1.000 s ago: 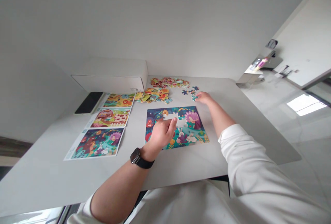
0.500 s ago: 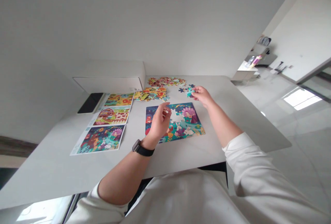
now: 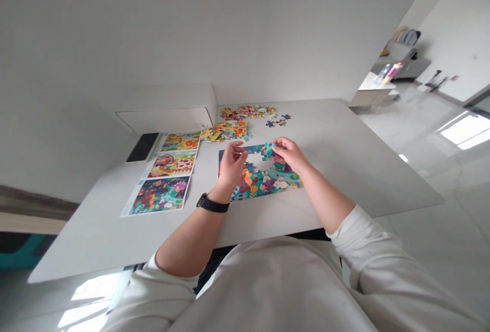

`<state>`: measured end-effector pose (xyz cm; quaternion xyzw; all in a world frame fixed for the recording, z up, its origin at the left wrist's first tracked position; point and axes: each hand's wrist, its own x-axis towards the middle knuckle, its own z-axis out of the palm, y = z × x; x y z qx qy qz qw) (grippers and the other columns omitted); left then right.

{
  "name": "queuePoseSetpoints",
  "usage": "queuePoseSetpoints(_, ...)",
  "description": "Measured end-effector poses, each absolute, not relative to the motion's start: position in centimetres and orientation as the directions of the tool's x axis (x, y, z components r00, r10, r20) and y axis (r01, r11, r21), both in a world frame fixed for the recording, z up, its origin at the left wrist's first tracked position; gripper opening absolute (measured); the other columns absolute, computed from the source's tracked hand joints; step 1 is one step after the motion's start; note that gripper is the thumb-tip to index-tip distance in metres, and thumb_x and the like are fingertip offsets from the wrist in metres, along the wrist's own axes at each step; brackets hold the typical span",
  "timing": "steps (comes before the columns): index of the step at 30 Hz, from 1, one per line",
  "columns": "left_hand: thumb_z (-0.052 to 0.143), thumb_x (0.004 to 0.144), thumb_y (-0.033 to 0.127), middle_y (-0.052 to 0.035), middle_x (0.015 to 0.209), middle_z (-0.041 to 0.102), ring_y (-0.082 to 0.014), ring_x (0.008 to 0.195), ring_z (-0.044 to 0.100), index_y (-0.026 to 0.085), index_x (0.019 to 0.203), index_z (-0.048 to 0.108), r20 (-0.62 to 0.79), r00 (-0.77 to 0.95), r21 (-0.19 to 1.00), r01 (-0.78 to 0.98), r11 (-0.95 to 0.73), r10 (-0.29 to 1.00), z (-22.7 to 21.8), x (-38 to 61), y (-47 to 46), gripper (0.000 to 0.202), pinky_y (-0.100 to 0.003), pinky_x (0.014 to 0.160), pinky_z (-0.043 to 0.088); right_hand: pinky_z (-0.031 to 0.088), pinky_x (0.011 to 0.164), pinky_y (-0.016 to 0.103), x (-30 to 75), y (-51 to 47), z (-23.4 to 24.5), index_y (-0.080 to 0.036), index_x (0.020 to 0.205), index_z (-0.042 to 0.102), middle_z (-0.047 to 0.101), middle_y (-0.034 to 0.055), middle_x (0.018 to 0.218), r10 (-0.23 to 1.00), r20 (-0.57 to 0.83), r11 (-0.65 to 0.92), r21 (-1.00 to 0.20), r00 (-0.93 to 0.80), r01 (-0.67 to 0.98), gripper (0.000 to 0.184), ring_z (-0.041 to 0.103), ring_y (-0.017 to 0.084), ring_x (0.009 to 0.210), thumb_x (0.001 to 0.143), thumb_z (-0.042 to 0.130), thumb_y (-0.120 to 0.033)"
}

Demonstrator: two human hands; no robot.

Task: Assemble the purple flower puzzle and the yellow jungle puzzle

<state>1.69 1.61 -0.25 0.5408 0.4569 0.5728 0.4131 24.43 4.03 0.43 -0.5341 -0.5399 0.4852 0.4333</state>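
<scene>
A jigsaw puzzle (image 3: 255,190) of rabbits, a peacock and plants lies flat on the table, with a pale gap near its upper middle. Pinched in the fingertips of my right hand (image 3: 290,152) is a teal puzzle piece (image 3: 268,149), over the puzzle's upper right part beside the gap. Whether the piece touches the puzzle I cannot tell. My left hand (image 3: 233,166) hovers above the puzzle's left side, fingers loosely bent and apart, with nothing seen in them. It hides part of the picture there.
Behind the puzzle are a few dark loose pieces (image 3: 278,121), a yellow-orange heap (image 3: 225,131) and a red-green heap (image 3: 248,112). A reference sheet (image 3: 158,194) with three pictures lies left, beside a black phone (image 3: 143,147). A white box (image 3: 166,118) stands against the wall.
My right hand has come from the loose pieces toward me, carrying the teal puzzle piece over the puzzle. My left hand stays over the puzzle's left side. The view has shifted slightly.
</scene>
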Motion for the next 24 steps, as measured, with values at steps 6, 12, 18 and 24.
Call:
queuePoseSetpoints(6, 0.083, 0.089, 0.055, 0.0056, 0.071, 0.057, -0.0093, 0.057, 0.054, 0.022, 0.109, 0.066, 0.18, 0.014, 0.981, -0.074, -0.179, 0.984, -0.1, 1.5, 1.6, 0.042, -0.02, 0.053, 0.047, 0.056, 0.064, 0.028, 24.2, 3.6, 0.9, -0.028, 0.106, 0.062, 0.069, 0.0002, 0.096, 0.994, -0.052, -0.039, -0.99, -0.094, 0.138, 0.05, 0.062, 0.016, 0.072, 0.076, 0.083, -0.062)
queuePoseSetpoints(12, 0.081, 0.088, 0.066, 0.0031, 0.07, 0.061, -0.0087, 0.055, 0.052, 0.02, 0.096, 0.069, 0.177, 0.015, 0.983, -0.042, -0.176, 0.984, 0.1, 1.5, 1.5, 0.047, -0.021, 0.051, 0.044, 0.055, 0.069, 0.028, 23.7, 3.2, 1.0, -0.026, 0.097, 0.061, 0.068, -0.0002, 0.087, 0.99, 0.002, 0.02, -0.992, -0.144, 0.122, 0.049, 0.065, 0.018, 0.079, 0.073, 0.085, -0.061)
queuePoseSetpoints(18, 0.088, 0.08, 0.065, -0.0005, 0.08, 0.069, -0.0099, 0.062, 0.056, 0.019, 0.1, 0.073, 0.138, 0.096, 0.99, 0.027, -0.142, 0.986, -0.1, 1.7, 1.3, 0.052, -0.021, 0.053, 0.044, 0.051, 0.067, 0.027, 23.3, 3.1, 0.7, -0.023, 0.096, 0.067, 0.07, 0.0002, 0.085, 0.97, 0.037, 0.066, -0.991, -0.24, 0.113, 0.049, 0.064, 0.016, 0.076, 0.072, 0.088, -0.059)
queuePoseSetpoints(24, 0.089, 0.074, 0.069, -0.0014, 0.074, 0.071, -0.0091, 0.054, 0.052, 0.018, 0.086, 0.071, 0.062, 0.15, 0.995, 0.066, -0.073, 0.987, -0.1, 1.6, 1.3, 0.055, -0.023, 0.049, 0.04, 0.047, 0.062, 0.026, 23.3, 3.4, 0.0, -0.021, 0.102, 0.073, 0.073, 0.0014, 0.085, 0.955, 0.094, 0.115, -0.992, -0.282, 0.056, 0.049, 0.064, 0.016, 0.074, 0.076, 0.088, -0.06)
